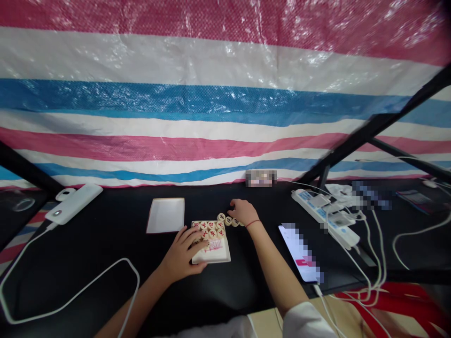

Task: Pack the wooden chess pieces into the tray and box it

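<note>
Round Chinese chess pieces with red characters (pixel 212 225) lie in rows in the far part of a shallow white box (pixel 220 257). My left hand (pixel 185 249) rests over the box's left side, its fingers spread across some of the pieces. Just beyond the box's far right corner, a few pieces with dark characters (pixel 229 220) stand on the black table. My right hand (pixel 244 212) is beside these, palm down with fingers curled; what its fingertips touch is hidden. Left of the box lies a white lid (pixel 165 215), inner side up.
At the right are a lit phone (pixel 299 253) on a cable and a white power strip (pixel 326 218) full of plugs. A white power bank (pixel 73 204) with a looping cable lies at the left. Striped plastic sheeting (pixel 211 103) hangs behind the table (pixel 116 234).
</note>
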`<state>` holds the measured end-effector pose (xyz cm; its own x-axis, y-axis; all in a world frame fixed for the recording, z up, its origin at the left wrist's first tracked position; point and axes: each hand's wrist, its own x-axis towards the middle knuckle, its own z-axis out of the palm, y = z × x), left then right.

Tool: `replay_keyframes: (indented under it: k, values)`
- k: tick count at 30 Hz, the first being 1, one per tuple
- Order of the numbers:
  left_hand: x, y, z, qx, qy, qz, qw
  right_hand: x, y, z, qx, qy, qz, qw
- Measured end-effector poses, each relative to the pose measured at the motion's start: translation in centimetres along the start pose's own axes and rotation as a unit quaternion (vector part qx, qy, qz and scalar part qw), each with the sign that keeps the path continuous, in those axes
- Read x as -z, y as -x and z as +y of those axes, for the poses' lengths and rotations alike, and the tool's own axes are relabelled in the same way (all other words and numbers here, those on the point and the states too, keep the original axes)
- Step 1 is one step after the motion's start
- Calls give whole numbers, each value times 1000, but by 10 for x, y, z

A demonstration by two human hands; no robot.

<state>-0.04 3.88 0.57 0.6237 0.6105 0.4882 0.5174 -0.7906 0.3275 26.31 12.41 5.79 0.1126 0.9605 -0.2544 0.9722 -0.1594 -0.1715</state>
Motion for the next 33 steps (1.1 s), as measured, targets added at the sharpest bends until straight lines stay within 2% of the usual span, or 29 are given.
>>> replay_keyframes:
  k: [7,11,13,14,15,16,18,20,22,24,28,31,33]
  values:
    - [0,1,0,4,9,-7,1000,-1,0,2,2,-5,11,1000]
    - [4,1,-2,7,24,-18,1000,6,0,1,10,-21,29,999]
    - [7,-1,-3,18,38,-3,999,11,7,-2,35,-62,48,996]
    - [8,-2,-2,32,48,12,998,12,13,-5,62,-118,55,990]
    - [8,-4,0,52,60,29,996,12,20,-9,95,-196,54,975]
    - [7,-7,2,75,76,44,993,10,28,-14,130,-287,43,948]
    - [4,-13,9,122,118,65,983,1,46,-25,180,-454,-10,872]
    - [-1,-20,16,154,166,75,971,-10,62,-36,188,-544,-67,815]
    - [-7,-25,22,179,206,84,958,-22,72,-43,173,-597,-94,778]
    - [-11,-29,24,200,243,86,945,-29,78,-44,148,-630,-94,757]
    - [-13,-31,20,233,316,88,915,-34,80,-35,106,-665,-80,735]
    - [-6,-31,15,255,334,107,901,-35,80,-25,64,-686,-46,724]
    - [1,-32,13,258,317,114,905,-38,82,-19,33,-693,-22,719]
